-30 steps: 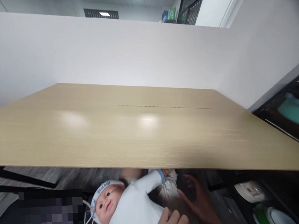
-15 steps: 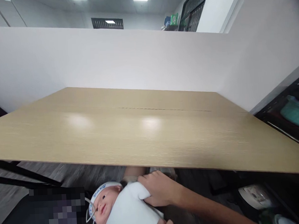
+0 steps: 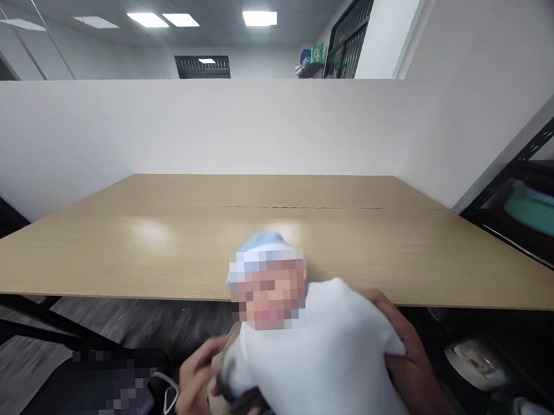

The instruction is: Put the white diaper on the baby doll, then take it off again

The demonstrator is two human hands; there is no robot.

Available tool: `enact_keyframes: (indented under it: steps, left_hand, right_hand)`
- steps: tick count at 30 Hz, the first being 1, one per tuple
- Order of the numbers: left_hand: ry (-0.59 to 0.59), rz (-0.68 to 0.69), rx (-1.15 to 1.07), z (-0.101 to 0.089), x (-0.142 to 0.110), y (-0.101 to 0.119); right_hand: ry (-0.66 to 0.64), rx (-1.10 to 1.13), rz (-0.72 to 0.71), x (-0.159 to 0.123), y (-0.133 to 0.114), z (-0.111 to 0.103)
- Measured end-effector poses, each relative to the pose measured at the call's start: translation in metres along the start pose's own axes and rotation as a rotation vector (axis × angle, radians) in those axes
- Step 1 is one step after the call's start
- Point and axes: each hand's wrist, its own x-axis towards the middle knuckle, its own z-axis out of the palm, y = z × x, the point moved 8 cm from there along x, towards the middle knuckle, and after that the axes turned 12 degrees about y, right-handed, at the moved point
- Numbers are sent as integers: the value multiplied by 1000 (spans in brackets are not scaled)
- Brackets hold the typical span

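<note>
A baby doll [image 3: 321,347] in a white top and a pale blue cap [image 3: 263,242] is held tilted up before me, its head in front of the table's near edge. My right hand [image 3: 412,361] is closed on the doll's side and sleeve at the right, the thumb on the front of the white cloth. On the other side, my left hand [image 3: 198,385] curls its fingers at the doll's other sleeve [image 3: 236,370]. The doll's lower body runs out of the bottom of the view.
A light wooden table [image 3: 121,253] spans the view, with a white partition [image 3: 254,122] behind it. To the right stands a black rack [image 3: 503,189] with a teal container [image 3: 537,209]. A black seat [image 3: 50,399] with a white cable [image 3: 170,392] is at lower left.
The doll has moved up and to the right, turning more upright. My left hand has come into view at its left sleeve side, and my right hand has shifted right along with the doll.
</note>
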Motion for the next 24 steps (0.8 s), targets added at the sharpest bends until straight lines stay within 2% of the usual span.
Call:
enact_keyframes:
  steps: [2,5,7,10,12,14,20,24]
  left_hand:
    - [-50,89,-170,16,26,5]
    - [-258,-34,-212,47,74,2]
    - [-333,-43,-180,59,107,5]
    - [-376,-6,-161,68,144,6]
    - [-408,18,-127,76,158,2]
    - [-429,31,-85,84,166,-5]
    - [-420,92,62,102,183,-33]
    - [-373,184,248,116,205,-53]
  right_hand:
    - [110,14,72,12,7,-8]
    - [134,-15,111,43,18,-8]
    - [89,-144,55,69,25,-10]
    - [17,-548,-124,101,36,-22]
    - [-31,-766,-213,113,48,-31]
    - [-75,-846,-262,118,59,-38]
    - [-89,-824,-316,119,86,-45]
    - [-87,-855,-286,139,109,-36]
